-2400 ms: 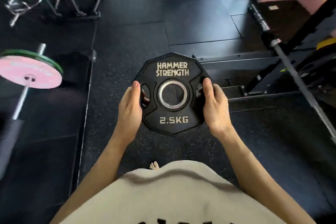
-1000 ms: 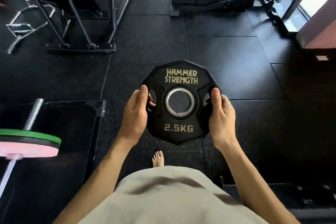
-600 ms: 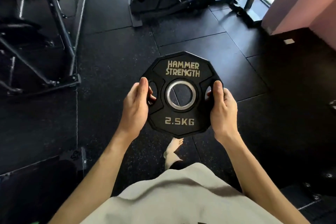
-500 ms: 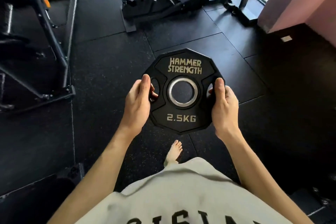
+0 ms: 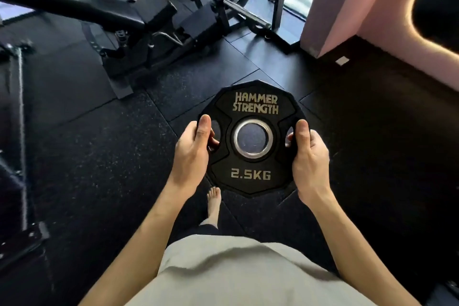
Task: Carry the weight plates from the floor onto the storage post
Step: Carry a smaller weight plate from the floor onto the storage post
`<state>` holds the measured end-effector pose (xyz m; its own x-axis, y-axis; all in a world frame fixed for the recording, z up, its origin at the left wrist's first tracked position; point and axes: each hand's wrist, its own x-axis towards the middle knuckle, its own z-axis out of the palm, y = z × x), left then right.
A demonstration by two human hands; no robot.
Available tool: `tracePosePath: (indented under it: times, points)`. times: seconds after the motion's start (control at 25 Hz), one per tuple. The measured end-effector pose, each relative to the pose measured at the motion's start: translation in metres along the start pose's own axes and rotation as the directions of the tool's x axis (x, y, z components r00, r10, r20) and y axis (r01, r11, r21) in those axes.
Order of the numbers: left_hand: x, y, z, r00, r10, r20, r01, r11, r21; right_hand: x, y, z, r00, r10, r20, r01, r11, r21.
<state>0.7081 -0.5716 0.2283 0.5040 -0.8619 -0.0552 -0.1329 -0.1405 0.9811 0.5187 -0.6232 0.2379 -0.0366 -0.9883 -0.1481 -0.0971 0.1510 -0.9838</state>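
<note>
There is one view only, from a camera on the person's head, so no second view shares the scene. It looks forward and steeply down over the pale shirt [image 5: 223, 273] at the bottom edge, along both forearms. Nearest the lens after these are the left hand [image 5: 192, 156] and right hand [image 5: 309, 156], close below it and near the middle of the picture, with the plate [image 5: 250, 176] facing up at the camera. Beyond them lies the dark floor [image 5: 99, 156], a bare foot [image 5: 214, 202] straight below. The wide lens bends the edges: a bench [image 5: 104, 11] at upper left, a pink wall [image 5: 352, 5] at upper right.
</note>
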Motion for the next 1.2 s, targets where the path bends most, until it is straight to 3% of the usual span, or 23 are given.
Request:
tracePosePath:
  times: [0.16, 0.44, 0.56, 1.04, 1.2]
  points:
    - [0.132, 0.011, 0.029, 0.982, 0.014, 0.187, -0.01, 1.0, -0.021, 0.096, -0.016, 0.036, 0.986, 0.025, -0.168, -0.019, 0.999, 0.038]
    - [0.325, 0.049, 0.129, 0.861, 0.0, 0.509, 0.022, 0.999, -0.039, 0.258, -0.045, 0.04, 0.899, 0.019, -0.438, -0.009, 1.0, 0.026]
    - [0.391, 0.063, 0.195, 0.839, 0.02, 0.544, -0.01, 1.0, -0.021, 0.335, -0.05, 0.021, 0.856, 0.006, -0.516, 0.004, 1.0, 0.018]
    - [0.602, 0.138, 0.436, 0.801, 0.036, 0.598, 0.025, 0.995, -0.094, 0.628, -0.103, -0.077, 0.822, -0.005, -0.569, 0.024, 0.999, 0.025]
    - [0.681, 0.15, 0.52, 0.758, 0.062, 0.649, 0.044, 0.988, -0.146, 0.727, -0.111, -0.102, 0.781, -0.011, -0.625, 0.03, 0.999, 0.019]
